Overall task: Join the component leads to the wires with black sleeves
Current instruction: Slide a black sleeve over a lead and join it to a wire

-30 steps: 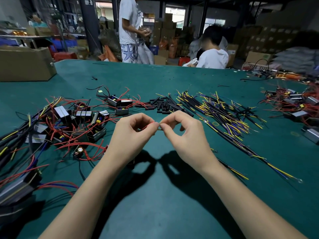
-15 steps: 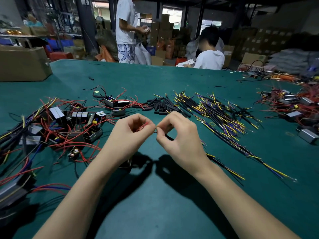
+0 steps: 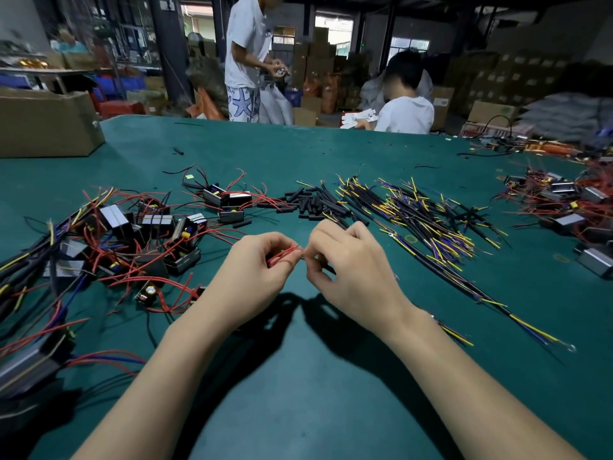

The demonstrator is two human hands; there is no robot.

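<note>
In the head view, at centre frame, the left hand [image 3: 262, 260] pinched thin red leads [image 3: 282, 255] between thumb and curled fingers, their ends pointing right toward the right hand [image 3: 345, 260]. That hand's fingertips pinched a black-sheathed wire [image 3: 326, 267] running down and right; its bare tip was too small to see. Both lay almost end to end, tips nearly touching, each hand equally near. Short, matte black sleeves [image 3: 308, 204] lay piled just above, on the green felt table [image 3: 315, 376].

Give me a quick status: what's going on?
Left hand pinches red leads. Right hand pinches a black-sleeved wire, tips nearly meeting. Nothing in the way.
</note>
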